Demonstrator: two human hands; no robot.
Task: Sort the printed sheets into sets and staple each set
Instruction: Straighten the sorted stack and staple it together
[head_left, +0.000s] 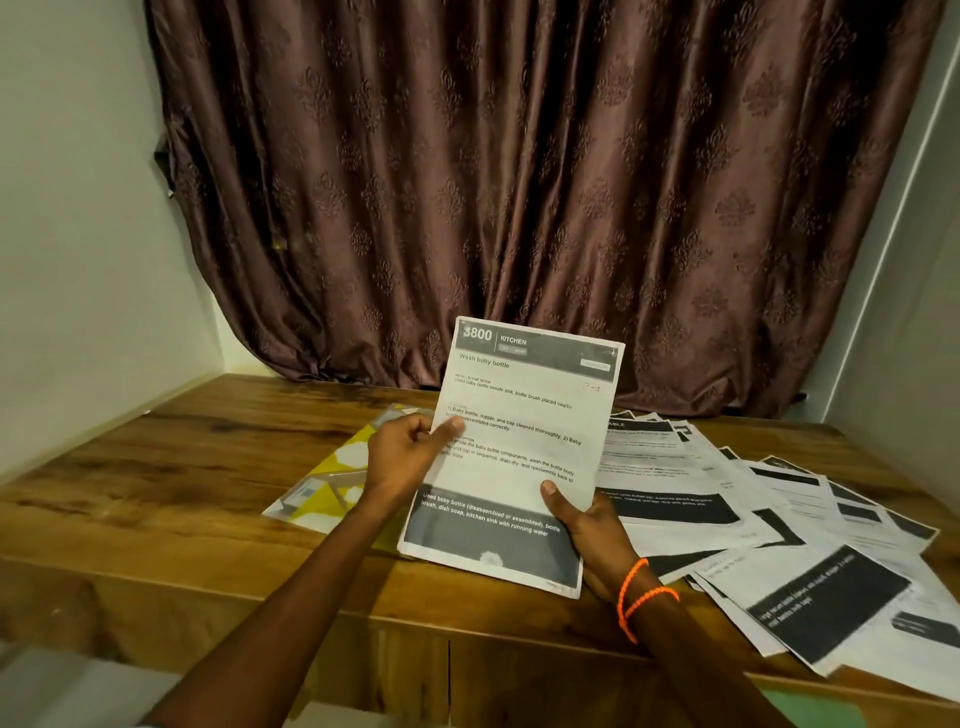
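Observation:
I hold a printed sheet (524, 415) upright over the wooden table (182, 499); its header reads "3800 KITCHEN, Wash baby bottle". My left hand (405, 457) pinches its left edge, thumb on the front. My right hand (587, 525), with orange bands at the wrist, grips the lower right part, thumb on the page. Several more printed sheets (769, 525) lie fanned out on the table to the right. No stapler is clearly visible.
A yellow-and-white patterned clear folder (332, 483) lies on the table behind my left hand. A brown patterned curtain (519, 182) hangs behind the table. White walls close in on both sides. The table's front edge is near me.

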